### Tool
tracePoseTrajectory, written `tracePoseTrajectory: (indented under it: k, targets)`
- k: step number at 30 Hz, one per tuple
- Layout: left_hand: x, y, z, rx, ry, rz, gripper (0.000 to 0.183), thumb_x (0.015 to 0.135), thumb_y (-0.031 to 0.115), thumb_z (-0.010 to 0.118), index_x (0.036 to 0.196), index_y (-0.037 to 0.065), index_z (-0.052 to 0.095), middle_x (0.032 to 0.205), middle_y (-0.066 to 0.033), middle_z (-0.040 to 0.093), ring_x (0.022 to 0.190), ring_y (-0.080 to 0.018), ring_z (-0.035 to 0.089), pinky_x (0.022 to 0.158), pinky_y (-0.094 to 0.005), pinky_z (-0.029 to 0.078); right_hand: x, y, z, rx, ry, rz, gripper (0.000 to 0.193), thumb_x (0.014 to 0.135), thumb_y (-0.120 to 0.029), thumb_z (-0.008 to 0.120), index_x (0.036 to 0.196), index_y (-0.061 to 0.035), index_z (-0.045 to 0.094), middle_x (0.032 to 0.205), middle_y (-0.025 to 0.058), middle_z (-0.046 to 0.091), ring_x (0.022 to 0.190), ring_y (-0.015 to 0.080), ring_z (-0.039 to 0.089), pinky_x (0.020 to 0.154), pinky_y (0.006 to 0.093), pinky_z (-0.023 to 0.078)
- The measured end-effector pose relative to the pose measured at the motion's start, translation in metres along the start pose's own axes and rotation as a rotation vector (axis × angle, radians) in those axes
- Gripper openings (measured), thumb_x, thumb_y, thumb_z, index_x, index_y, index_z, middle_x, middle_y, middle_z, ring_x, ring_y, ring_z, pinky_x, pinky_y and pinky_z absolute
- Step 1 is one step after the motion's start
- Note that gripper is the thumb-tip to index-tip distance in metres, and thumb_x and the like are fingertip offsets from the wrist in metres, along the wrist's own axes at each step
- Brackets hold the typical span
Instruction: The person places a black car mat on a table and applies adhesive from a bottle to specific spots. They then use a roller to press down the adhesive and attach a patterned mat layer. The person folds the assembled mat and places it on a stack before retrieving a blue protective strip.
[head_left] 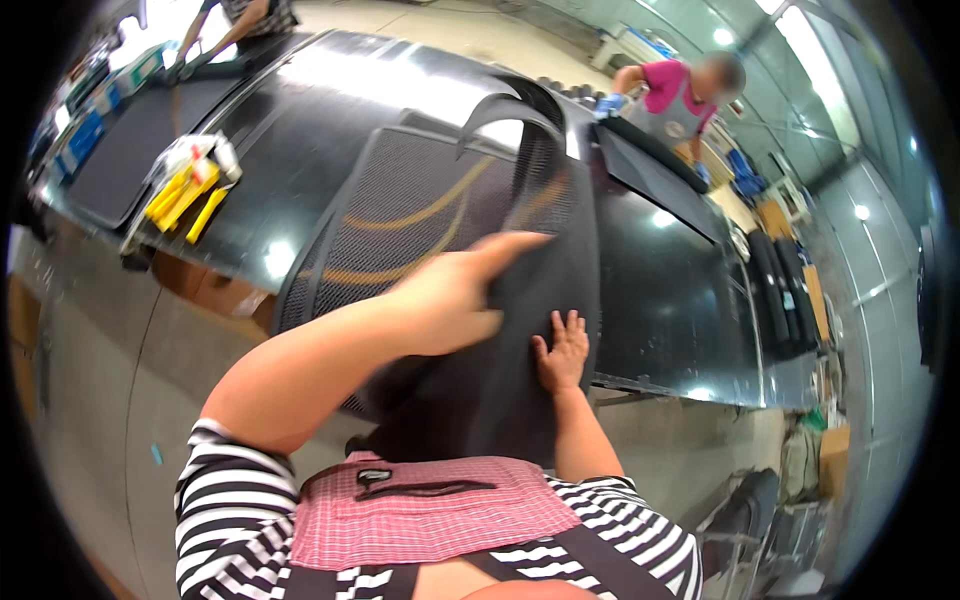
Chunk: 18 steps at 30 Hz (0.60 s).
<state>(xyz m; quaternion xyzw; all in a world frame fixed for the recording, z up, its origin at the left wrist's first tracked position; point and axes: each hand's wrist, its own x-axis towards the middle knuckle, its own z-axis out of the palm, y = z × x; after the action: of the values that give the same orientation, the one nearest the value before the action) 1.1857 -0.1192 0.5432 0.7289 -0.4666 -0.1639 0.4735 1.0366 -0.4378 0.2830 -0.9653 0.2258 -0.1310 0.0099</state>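
Observation:
A large black textured mat (400,215) with curved tan lines lies on the dark shiny table in front of me. Over its right part a smooth black sheet (530,290) is folded, reaching down toward my body; its far end curls up in a loop. My right hand (563,352) rests flat on that sheet near its right edge, fingers spread. Above the sheet's middle is my left hand (450,300), smeared by motion, with one finger pointing to the right. Whether it holds anything cannot be made out.
Yellow strips (185,195) and a white plastic bag (205,155) sit at the table's left. Across the table, a person in a pink top handles a black rolled mat (650,150). Another person works far left. Black rolls (785,290) stand at the right beyond the table.

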Motion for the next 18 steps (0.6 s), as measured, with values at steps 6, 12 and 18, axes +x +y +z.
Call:
tracePoseTrajectory:
  k: [6,12,18]
  targets:
    - [-0.086,-0.258,-0.012,-0.098,0.611,-0.791,0.092,0.067,0.0,0.076,0.148,-0.011,0.033,0.138,-0.0283,0.054,0.13,-0.0359,0.054,0.11,-0.0368,0.042,0.027,-0.048,-0.016,0.052,-0.192,0.001,0.075,0.096,-0.055,0.055,0.157,-0.0171,0.035,0.167,0.017,0.018,0.155,0.0352,0.013,0.123,0.049,0.013]
    - [-0.068,-0.244,-0.002,-0.026,0.505,-0.868,0.102,0.066,0.014,0.083,0.151,-0.008,0.03,0.139,-0.0317,0.053,0.129,-0.0394,0.054,0.107,-0.0385,0.045,0.005,-0.016,-0.004,0.015,-0.128,0.026,0.073,0.094,-0.051,0.06,0.156,-0.0184,0.037,0.167,0.0165,0.02,0.155,0.0351,0.014,0.123,0.0511,0.013]
    - [-0.036,-0.139,-0.009,0.17,0.219,-0.634,0.08,0.084,-0.003,0.054,0.157,0.016,0.028,0.126,-0.0242,0.063,0.117,-0.0388,0.062,0.102,-0.0455,0.049,0.008,0.005,-0.004,-0.029,-0.104,0.017,0.071,0.094,-0.047,0.062,0.155,-0.0205,0.039,0.168,0.0117,0.017,0.155,0.032,0.013,0.123,0.0519,0.014]
